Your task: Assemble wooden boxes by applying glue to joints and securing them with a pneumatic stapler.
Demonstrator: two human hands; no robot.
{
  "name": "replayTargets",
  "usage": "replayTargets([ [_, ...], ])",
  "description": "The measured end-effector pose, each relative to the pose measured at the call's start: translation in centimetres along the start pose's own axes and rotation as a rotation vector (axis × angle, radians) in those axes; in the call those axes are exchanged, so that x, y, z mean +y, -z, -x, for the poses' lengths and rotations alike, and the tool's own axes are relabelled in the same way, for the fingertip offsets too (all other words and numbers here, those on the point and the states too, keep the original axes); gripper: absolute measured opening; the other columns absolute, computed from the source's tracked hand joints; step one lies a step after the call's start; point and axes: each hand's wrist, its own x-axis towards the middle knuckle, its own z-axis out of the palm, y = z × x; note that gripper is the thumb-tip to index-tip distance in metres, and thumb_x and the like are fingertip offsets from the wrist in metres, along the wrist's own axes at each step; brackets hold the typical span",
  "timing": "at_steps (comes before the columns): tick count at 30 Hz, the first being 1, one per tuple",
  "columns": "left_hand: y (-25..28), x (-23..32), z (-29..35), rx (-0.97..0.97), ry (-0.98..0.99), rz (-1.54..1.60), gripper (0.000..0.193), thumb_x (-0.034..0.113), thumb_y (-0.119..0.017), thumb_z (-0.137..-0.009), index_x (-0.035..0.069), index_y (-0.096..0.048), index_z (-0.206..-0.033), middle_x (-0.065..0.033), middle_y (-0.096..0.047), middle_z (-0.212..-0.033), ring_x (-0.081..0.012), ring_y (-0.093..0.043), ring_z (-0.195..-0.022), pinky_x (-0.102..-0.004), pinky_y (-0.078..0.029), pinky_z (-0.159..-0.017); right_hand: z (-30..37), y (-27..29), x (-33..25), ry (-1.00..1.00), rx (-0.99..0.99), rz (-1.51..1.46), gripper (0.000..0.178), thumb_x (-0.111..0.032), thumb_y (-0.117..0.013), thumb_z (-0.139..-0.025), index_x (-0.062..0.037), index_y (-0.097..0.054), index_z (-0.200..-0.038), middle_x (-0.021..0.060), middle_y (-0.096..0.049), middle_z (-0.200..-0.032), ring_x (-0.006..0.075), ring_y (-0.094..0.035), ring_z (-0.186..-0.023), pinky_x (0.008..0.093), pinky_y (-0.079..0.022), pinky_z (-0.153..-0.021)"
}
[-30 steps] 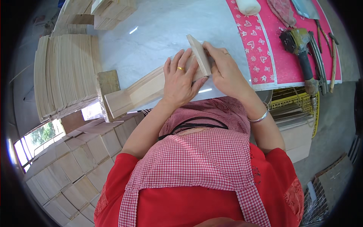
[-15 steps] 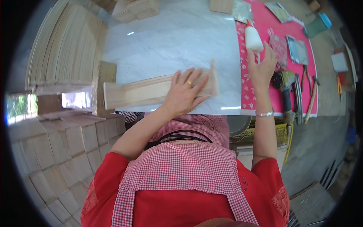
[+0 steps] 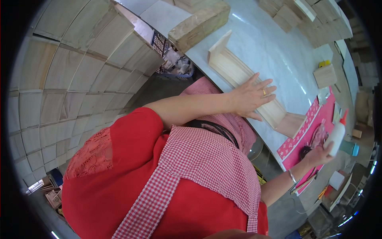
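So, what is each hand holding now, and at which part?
The right hand holds a white glue bottle around its lower body, red tip up. The left hand grips nothing; it lies flat on the long wooden piece.

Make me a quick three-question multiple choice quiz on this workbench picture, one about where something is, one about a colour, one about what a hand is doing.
1. Where does the left hand rest?
A. on the long wooden piece
B. on the pink mat
C. on the stacked boards

2. What colour is the glue bottle's nozzle?
A. blue
B. orange-red
C. black

3. What is the right hand doing?
A. lying flat and empty
B. pressing on the wood
C. holding the glue bottle above the mat

Answers: 1 A, the palm lies spread flat on the wood; 2 B, the tip above the white body is orange-red; 3 C, the fingers wrap the bottle's base.
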Motion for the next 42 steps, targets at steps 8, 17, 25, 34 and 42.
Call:
replayTargets([
  [8, -1.1, -0.4, 0.1, -0.057, 0.082, 0.022, 0.077, 0.059, -0.064, -0.085, 0.005, -0.052, -0.139, -0.0158, -0.046, -0.147, -0.0360, -0.034, -0.142, -0.0618, -0.022, -0.116, 11.8, -11.4, -7.8, 0.187, -0.451, 0.238, 0.071, -0.051, -0.069, -0.088, 0.0060, -0.051, -0.127, 0.0118, -0.060, -0.103, 0.0190, -0.061, -0.080, 0.0273, -0.050, -0.066],
  [17, -2.8, -1.1, -0.8, 0.194, 0.094, 0.471, 0.074, 0.043, -0.076, -0.079, 0.005, -0.050, -0.137, -0.0170, -0.047, -0.143, -0.0373, -0.040, -0.136, -0.0508, -0.030, -0.115, 17.0, -18.3, -10.3, 0.146, -0.780, 0.085, 0.073, -0.031, -0.082, -0.078, 0.0039, -0.046, -0.131, 0.0160, -0.053, -0.122, 0.0264, -0.056, -0.115, 0.0391, -0.047, -0.099],
  [25, -2.1, -1.2, -0.5, 0.301, 0.080, 0.644, 0.063, 0.034, -0.077, -0.078, 0.007, -0.053, -0.130, -0.0161, -0.054, -0.134, -0.0367, -0.048, -0.127, -0.0502, -0.038, -0.107, 17.7, -19.7, -10.3, 0.245, -0.859, 0.030, 0.070, -0.031, -0.083, -0.079, 0.0030, -0.049, -0.130, 0.0172, -0.057, -0.122, 0.0275, -0.061, -0.112, 0.0400, -0.051, -0.097],
  [34, -2.4, -1.0, -0.8, 0.383, 0.100, 0.666, 0.059, 0.031, -0.075, -0.079, 0.007, -0.054, -0.128, -0.0164, -0.055, -0.132, -0.0372, -0.049, -0.126, -0.0517, -0.037, -0.106, 17.2, -20.2, -10.6, 0.318, -0.894, 0.071, 0.069, -0.026, -0.084, -0.078, 0.0025, -0.048, -0.130, 0.0169, -0.057, -0.121, 0.0270, -0.060, -0.112, 0.0393, -0.051, -0.098],
  [42, -3.7, -1.0, -0.7, 0.154, 0.158, 0.517, 0.081, 0.046, -0.073, -0.081, 0.002, -0.045, -0.143, -0.0187, -0.044, -0.148, -0.0394, -0.032, -0.142, -0.0558, -0.019, -0.119, 16.2, -21.0, -10.2, 0.379, -0.852, 0.133, 0.065, -0.022, -0.083, -0.080, 0.0016, -0.050, -0.129, 0.0154, -0.057, -0.121, 0.0257, -0.059, -0.112, 0.0380, -0.050, -0.097],
])
